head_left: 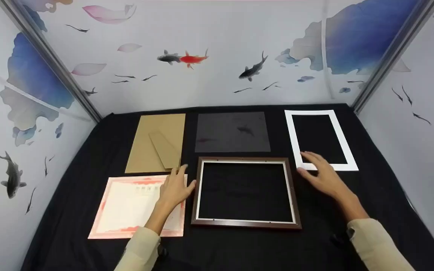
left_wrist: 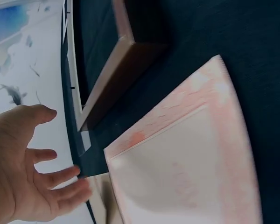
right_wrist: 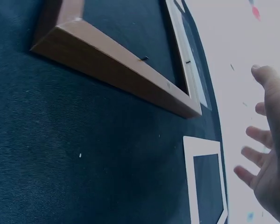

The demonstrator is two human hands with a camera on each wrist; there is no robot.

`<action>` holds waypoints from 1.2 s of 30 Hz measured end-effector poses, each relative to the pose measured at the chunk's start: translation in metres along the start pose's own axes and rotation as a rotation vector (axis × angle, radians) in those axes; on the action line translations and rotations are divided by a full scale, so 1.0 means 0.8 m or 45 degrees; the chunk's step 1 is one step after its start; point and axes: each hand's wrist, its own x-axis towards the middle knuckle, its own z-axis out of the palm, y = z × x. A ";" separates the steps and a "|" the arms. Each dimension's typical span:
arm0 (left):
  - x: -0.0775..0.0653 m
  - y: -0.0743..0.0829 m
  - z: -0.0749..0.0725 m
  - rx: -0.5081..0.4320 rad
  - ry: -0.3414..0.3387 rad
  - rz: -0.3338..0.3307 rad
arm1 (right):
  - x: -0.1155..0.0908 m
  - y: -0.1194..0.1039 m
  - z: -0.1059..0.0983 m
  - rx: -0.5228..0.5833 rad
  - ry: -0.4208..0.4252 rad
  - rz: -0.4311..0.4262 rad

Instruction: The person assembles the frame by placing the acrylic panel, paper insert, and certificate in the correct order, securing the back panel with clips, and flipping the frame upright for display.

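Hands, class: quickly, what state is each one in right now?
Left hand: open, over the certificate.
Right hand: open, by the white mat.

The picture frame point(head_left: 245, 192) is brown wood with a pale inner lip, empty, lying flat on the black table at the near centre, its long sides running left to right; the black cloth shows through its opening; the certificate point(head_left: 126, 207) is a cream sheet with a pink border and a red mark at its top edge, lying flat just left of the frame, its right part under the left hand point(head_left: 173, 188); the white mat point(head_left: 320, 140) is a thin board with a rectangular window, lying flat at the far right, its near-left corner beneath the fingers of the right hand point(head_left: 320, 174).
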 end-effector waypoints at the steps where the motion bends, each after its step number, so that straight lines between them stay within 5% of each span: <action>1: -0.002 0.000 0.002 -0.011 -0.009 0.003 | 0.000 0.001 -0.001 0.011 0.016 -0.004; 8: -0.017 -0.005 0.015 -0.112 -0.077 0.058 | 0.004 0.007 -0.001 0.091 0.079 -0.039; 14: -0.016 -0.008 0.021 -0.407 -0.161 0.170 | 0.015 0.007 0.005 0.134 0.041 -0.038; 18: -0.015 -0.011 0.023 -0.540 -0.262 0.143 | 0.023 0.006 0.008 0.173 0.012 -0.046; 24: -0.014 -0.014 0.019 -0.611 -0.370 0.046 | 0.035 0.009 0.014 0.208 -0.033 -0.053; 36: -0.001 -0.032 0.018 -0.683 -0.428 0.146 | 0.035 0.016 0.021 0.263 -0.081 0.043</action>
